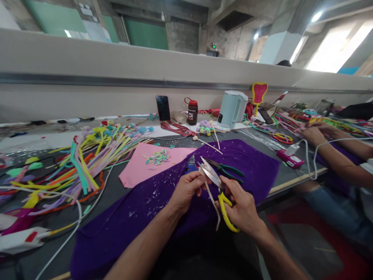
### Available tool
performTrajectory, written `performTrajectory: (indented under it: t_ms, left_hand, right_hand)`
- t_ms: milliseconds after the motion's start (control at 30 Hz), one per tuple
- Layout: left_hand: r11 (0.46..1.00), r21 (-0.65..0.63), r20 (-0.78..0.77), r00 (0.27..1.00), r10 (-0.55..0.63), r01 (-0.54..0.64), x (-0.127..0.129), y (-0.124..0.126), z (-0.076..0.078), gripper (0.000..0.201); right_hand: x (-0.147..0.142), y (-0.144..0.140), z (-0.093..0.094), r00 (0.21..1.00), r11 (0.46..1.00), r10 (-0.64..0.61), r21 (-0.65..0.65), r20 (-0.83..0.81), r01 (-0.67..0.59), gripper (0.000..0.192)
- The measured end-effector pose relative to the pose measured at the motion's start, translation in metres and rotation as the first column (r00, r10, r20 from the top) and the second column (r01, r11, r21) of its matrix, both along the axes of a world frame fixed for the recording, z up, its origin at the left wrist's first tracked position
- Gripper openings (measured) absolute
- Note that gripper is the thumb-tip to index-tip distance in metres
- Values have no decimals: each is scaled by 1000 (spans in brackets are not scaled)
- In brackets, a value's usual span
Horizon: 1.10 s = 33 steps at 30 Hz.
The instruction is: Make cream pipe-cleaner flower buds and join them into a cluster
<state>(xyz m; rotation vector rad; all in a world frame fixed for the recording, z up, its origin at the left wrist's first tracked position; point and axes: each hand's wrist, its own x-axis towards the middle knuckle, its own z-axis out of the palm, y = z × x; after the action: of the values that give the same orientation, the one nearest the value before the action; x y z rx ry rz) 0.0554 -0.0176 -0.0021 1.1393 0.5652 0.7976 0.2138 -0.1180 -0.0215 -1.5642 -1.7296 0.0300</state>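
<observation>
My left hand pinches a cream-coloured fuzzy stem, like a pipe cleaner, near its top; the tail hangs down and bends. What its upper end looks like is partly hidden by fingers and blades. My right hand is closed around yellow-handled scissors. Their metal blades, slightly apart, reach across to the left fingertips beside the stem. Green-handled pliers lie just beyond on a purple cloth dotted with pale fluff. A pink sheet carries small cut pastel pieces.
Bundles of coloured pipe cleaners spread over the left. Along the back stand a phone, a dark bottle and a pale kettle. At right are a magenta box with a white cable and another person's hands.
</observation>
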Motion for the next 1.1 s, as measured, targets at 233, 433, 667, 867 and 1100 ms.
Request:
performTrajectory:
  t_ms: [233, 433, 667, 867, 1100]
  left_hand:
    - [1000, 17, -18, 1000, 9, -8, 1, -1, 1, 19]
    - [1000, 28, -17, 1000, 5, -5, 1, -1, 0, 18]
    - [999, 42, -9, 1000, -10, 10, 0, -1, 0, 19]
    - [999, 35, -6, 1000, -19, 19, 0, -1, 0, 17]
    - [1000, 25, -4, 1000, -17, 17, -1, -1, 0, 17]
  right_hand:
    - [-1, 0, 5, 999, 999, -21, 45, 24, 20, 59]
    - [1, 2, 1, 999, 998, -31, 49, 19, 30, 59]
    - [2, 2, -1, 1000, 999, -22, 35, 18, 21, 59]
    - [4, 2, -4, 1000, 1000, 11, 18, 1, -11, 58]
    - [6, 2, -9, 999, 999, 42, 5, -35, -42, 58]
